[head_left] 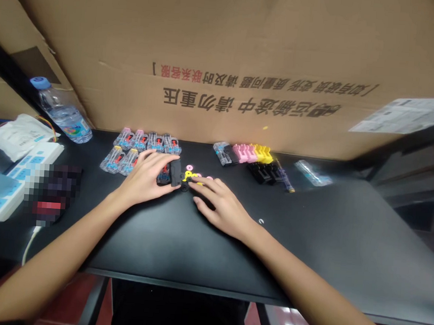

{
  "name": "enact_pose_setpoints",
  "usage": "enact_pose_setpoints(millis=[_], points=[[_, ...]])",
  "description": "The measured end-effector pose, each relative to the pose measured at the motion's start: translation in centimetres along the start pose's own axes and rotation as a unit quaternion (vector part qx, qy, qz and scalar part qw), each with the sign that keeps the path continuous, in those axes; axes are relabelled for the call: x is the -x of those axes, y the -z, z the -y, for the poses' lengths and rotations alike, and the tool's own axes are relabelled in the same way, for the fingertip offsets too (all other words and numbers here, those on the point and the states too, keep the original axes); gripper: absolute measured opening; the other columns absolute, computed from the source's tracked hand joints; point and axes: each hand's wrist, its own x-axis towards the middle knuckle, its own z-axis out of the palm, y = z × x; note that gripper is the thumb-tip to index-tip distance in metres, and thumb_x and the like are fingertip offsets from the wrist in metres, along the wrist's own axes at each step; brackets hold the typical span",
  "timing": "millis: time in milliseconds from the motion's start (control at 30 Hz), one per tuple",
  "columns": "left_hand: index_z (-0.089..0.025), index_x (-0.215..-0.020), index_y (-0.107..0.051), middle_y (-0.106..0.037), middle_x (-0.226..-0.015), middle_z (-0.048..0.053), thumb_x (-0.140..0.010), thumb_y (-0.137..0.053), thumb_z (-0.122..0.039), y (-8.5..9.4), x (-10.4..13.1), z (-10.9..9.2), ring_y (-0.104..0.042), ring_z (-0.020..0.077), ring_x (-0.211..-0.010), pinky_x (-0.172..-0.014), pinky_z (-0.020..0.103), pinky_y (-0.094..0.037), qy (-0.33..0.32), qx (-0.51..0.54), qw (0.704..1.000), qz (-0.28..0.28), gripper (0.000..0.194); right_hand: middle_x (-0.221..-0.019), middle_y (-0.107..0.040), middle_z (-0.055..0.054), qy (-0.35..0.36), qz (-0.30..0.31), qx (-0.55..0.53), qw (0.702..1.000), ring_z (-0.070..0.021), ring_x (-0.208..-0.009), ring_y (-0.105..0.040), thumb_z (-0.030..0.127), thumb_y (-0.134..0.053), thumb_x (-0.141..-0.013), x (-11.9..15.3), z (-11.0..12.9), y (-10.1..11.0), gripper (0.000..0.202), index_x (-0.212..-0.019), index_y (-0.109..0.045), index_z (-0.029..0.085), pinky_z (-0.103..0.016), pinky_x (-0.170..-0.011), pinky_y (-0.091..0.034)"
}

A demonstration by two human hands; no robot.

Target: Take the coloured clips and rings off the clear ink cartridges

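My left hand [147, 177] is closed around a black plastic part [176, 173], thumb on the near side and fingers on the far side. My right hand [221, 205] reaches in from the right with its fingers stretched and slightly apart. Its fingertips are at a small pile of yellow rings [188, 174], with pink rings [189, 167] and black ones among them. Whether a fingertip presses on a ring I cannot tell. Behind and beside my left hand stand two rows of clear plastic assemblies [140, 140] with red and black inside; my hand hides some of them.
Pink holders [245, 153], yellow holders [262, 154] and black holders [261, 172] sit at the back, beside a clear packet [313, 173]. A white clip [261, 221] lies right of my hand. Leftward are a water bottle [66, 112] and power strip [18, 178]. A cardboard sheet [225, 44] walls the back.
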Motion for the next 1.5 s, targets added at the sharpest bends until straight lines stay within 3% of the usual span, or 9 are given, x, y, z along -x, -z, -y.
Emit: enact_pose_setpoints(millis=[133, 333, 533, 667, 767, 833, 1100, 1300, 1500], points=[[-0.023, -0.145, -0.057, -0.071, -0.144, 0.013, -0.093, -0.080, -0.043, -0.1, 0.1, 0.1, -0.067, 0.0321, -0.132, -0.125, 0.056, -0.033, 0.002, -0.003, 1.000, 0.011, 0.060, -0.155, -0.065, -0.014, 0.058, 0.049, 0.062, 0.995, -0.0355, -0.123, -0.068, 0.028, -0.056, -0.109, -0.1, 0.9, -0.4, 0.038, -0.144, -0.070, 0.023, -0.058, -0.100, -0.058], [-0.024, -0.147, -0.058, -0.071, -0.144, 0.013, -0.092, -0.080, -0.044, -0.2, 0.1, -0.1, -0.065, 0.0332, -0.133, -0.125, 0.058, -0.032, 0.004, 0.000, 1.000, 0.015, 0.062, -0.120, -0.082, -0.010, 0.109, 0.030, 0.004, 0.994, -0.0266, -0.098, -0.073, 0.027, -0.056, -0.111, 0.0, 1.1, -0.3, 0.026, -0.120, -0.080, 0.025, -0.046, -0.088, -0.061], [-0.023, -0.145, -0.058, -0.071, -0.144, 0.013, -0.093, -0.079, -0.042, -0.2, 0.1, -0.3, -0.066, 0.0321, -0.133, -0.125, 0.057, -0.032, -0.001, 0.002, 1.000, 0.015, 0.059, -0.115, -0.081, -0.014, 0.125, 0.035, -0.003, 0.992, -0.0271, -0.096, -0.074, 0.022, -0.051, -0.111, 0.2, 1.0, -0.3, 0.029, -0.125, -0.076, 0.019, -0.045, -0.085, -0.063], [-0.024, -0.146, -0.059, -0.072, -0.143, 0.013, -0.092, -0.079, -0.043, -0.2, 0.1, -0.5, -0.066, 0.0316, -0.132, -0.126, 0.057, -0.031, -0.001, 0.014, 1.000, 0.024, 0.061, -0.106, -0.082, -0.010, 0.011, -0.031, -0.146, 0.989, -0.0244, -0.092, -0.076, 0.025, -0.057, -0.108, 0.2, 1.0, -0.8, 0.024, -0.120, -0.078, 0.023, -0.042, -0.086, -0.064], [-0.024, -0.146, -0.060, -0.072, -0.142, 0.012, -0.093, -0.078, -0.043, -0.3, 0.2, -1.0, -0.068, 0.0309, -0.131, -0.127, 0.056, -0.030, -0.014, 0.025, 0.999, 0.039, 0.060, -0.102, -0.081, -0.008, -0.114, -0.099, -0.274, 0.950, -0.0234, -0.091, -0.076, 0.037, -0.071, -0.102, -0.2, 1.0, -1.1, 0.016, -0.107, -0.081, 0.025, -0.041, -0.087, -0.065], [-0.024, -0.147, -0.059, -0.072, -0.141, 0.012, -0.093, -0.078, -0.043, -0.5, 0.2, -1.3, -0.068, 0.0306, -0.131, -0.127, 0.055, -0.030, -0.026, 0.033, 0.998, 0.048, 0.060, -0.104, -0.078, -0.008, -0.155, -0.116, -0.343, 0.919, -0.0238, -0.094, -0.076, 0.046, -0.078, -0.096, -0.4, 0.9, -1.2, 0.023, -0.103, -0.081, 0.025, -0.041, -0.088, -0.066], [-0.023, -0.146, -0.058, -0.071, -0.144, 0.013, -0.095, -0.075, -0.040, -1.1, 0.4, -2.3, -0.068, 0.0300, -0.131, -0.127, 0.054, -0.028, -0.056, 0.050, 0.994, 0.074, 0.057, -0.105, -0.077, -0.007, -0.190, -0.067, -0.444, 0.873, -0.0220, -0.095, -0.075, 0.049, -0.082, -0.091, -0.5, 1.0, -1.4, 0.028, -0.101, -0.079, 0.023, -0.042, -0.094, -0.065], [-0.024, -0.150, -0.054, -0.069, -0.148, 0.013, -0.093, -0.078, -0.042, -1.1, 0.4, -2.7, -0.066, 0.0313, -0.135, -0.128, 0.055, -0.026, -0.062, 0.064, 0.993, 0.082, 0.064, -0.093, -0.071, -0.002, -0.224, -0.077, -0.484, 0.842, -0.0161, -0.078, -0.071, 0.048, -0.088, -0.085, -0.6, 1.0, -1.6, 0.037, -0.102, -0.067, 0.023, -0.036, -0.082, -0.064], [-0.023, -0.147, -0.056, -0.070, -0.145, 0.013, -0.090, -0.080, -0.045, -0.8, 0.3, -2.9, -0.067, 0.0317, -0.132, -0.127, 0.055, -0.027, -0.057, 0.076, 0.992, 0.077, 0.065, -0.090, -0.070, 0.000, -0.226, -0.075, -0.497, 0.835, -0.0141, -0.076, -0.069, 0.045, -0.089, -0.085, -0.5, 1.1, -1.6, 0.037, -0.103, -0.065, 0.024, -0.033, -0.080, -0.062]])
